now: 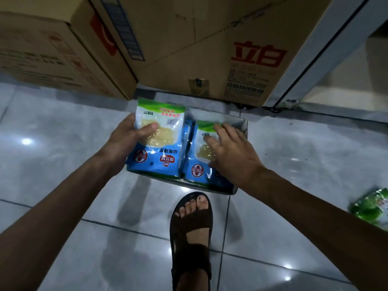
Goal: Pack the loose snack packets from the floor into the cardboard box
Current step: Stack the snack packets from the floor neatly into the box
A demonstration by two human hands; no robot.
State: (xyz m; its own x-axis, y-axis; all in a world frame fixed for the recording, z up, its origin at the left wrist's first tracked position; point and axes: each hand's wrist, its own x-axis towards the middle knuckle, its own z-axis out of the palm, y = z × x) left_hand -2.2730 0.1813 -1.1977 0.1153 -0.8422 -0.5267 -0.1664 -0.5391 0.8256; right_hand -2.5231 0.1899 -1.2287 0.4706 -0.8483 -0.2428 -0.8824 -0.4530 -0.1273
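Left hand (128, 135) was curled around a blue snack packet (156, 141), thumb across its clear front window, remaining fingers hidden behind the left edge; packet held tilted over the left half of the small cardboard box (241, 124). Right hand (228, 152) was spread flat, fingers fanned and apart, palm down, pressing on a second blue packet (199, 156) already lying in the right half of the box; fingertips reached its green top strip. The two packets sat side by side, edges touching or nearly so, can't tell which. More blue packaging showed under the right wrist, count unclear. Box sat low on the grey tiled floor (63, 143), just in front of a sandalled foot (193, 227). One green packet (371, 208) was still loose on the floor, well apart to the right near the frame edge, blurred. Large brown cartons (189, 38) stood behind the box, one with red lettering; a white door frame (315, 59) ran up on the right.
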